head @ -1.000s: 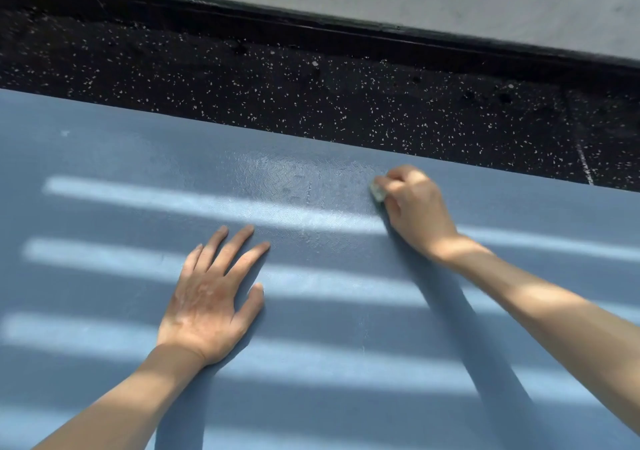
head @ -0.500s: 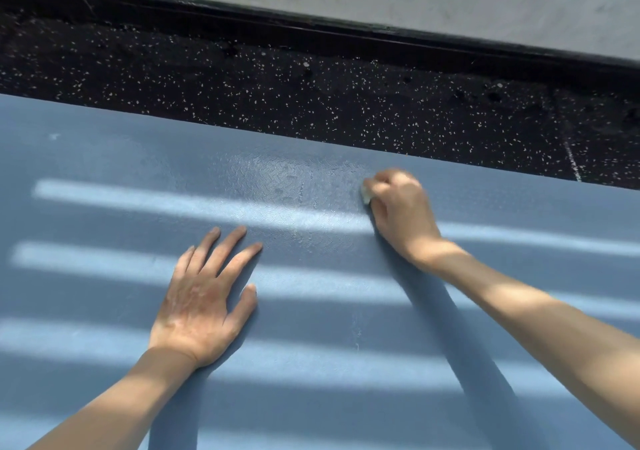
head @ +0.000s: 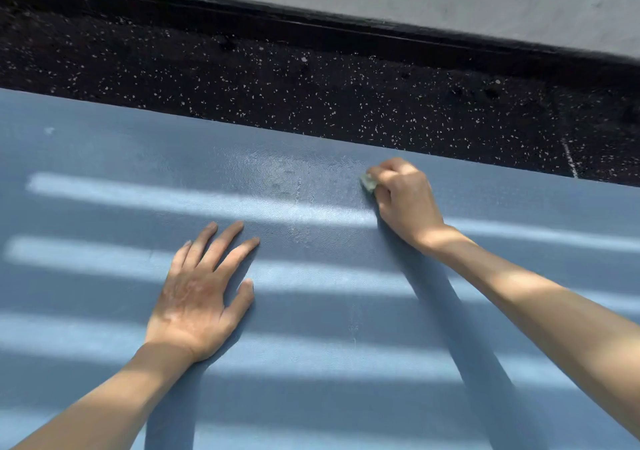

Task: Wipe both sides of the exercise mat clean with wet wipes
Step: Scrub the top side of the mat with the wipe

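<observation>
Exercise mat (head: pixel 329 311) could creep under my right hand (head: pixel 403 203), fingers curled round the wet wipe (head: pixel 367 182), if my flat left hand (head: pixel 201 297) lifts.

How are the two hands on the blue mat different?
The left hand lies flat with its fingers spread and holds nothing; the right hand is curled round a wipe. The left hand is nearer the person; the right hand reaches farther, close to the far edge of the mat. Both are bare and touch the mat.
</observation>
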Motion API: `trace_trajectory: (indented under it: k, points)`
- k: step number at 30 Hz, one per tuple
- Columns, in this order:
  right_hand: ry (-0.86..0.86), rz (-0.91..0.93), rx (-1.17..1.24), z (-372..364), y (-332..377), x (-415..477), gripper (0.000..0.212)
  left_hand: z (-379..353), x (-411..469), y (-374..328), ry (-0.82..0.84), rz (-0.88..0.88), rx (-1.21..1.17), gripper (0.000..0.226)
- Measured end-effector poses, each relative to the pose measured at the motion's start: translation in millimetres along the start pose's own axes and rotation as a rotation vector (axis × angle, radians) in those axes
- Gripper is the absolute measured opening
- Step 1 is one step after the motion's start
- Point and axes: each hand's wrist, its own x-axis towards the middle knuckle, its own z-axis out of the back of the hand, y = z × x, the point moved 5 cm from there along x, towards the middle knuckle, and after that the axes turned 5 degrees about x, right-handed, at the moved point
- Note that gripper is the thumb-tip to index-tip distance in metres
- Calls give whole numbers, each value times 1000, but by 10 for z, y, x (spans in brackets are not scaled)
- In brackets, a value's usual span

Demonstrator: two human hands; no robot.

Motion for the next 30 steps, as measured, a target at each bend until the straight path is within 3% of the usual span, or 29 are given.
trace_trajectory:
  k: [2,6,10,11,16,19,21,25,27,30]
  points:
    - [-33,-19,-2,3,38,-34,15,6,0,-5,-1,0,-1,53]
    - [171,229,87,-140,332,-508,17,1,6,0,-1,0,2,53]
    - [55,-48,-1,-13,29,-134,17,8,1,-3,-9,-5,3,54]
    - [37,-36,8,-17,52,-165,16,10,1,-7,-9,-6,1,54]
    - [237,214,103,-93,404,-740,13,10,11,-4,-14,-6,3,53]
    - [43,42,114,45,153,-389,16,7,14,-6,-17,-9,6,53]
    - [12,19,114,3,187,-440,14,11,17,-8,-17,-5,6,53]
    - [296,156,148,-170,550,-996,18,2,16,-4,-19,-9,8,53]
    - [235,131,89,-90,453,-827,16,0,7,8,-24,-11,10,54]
    - [37,19,66,10,264,-664,31,-6,3,2,-22,-12,3,53]
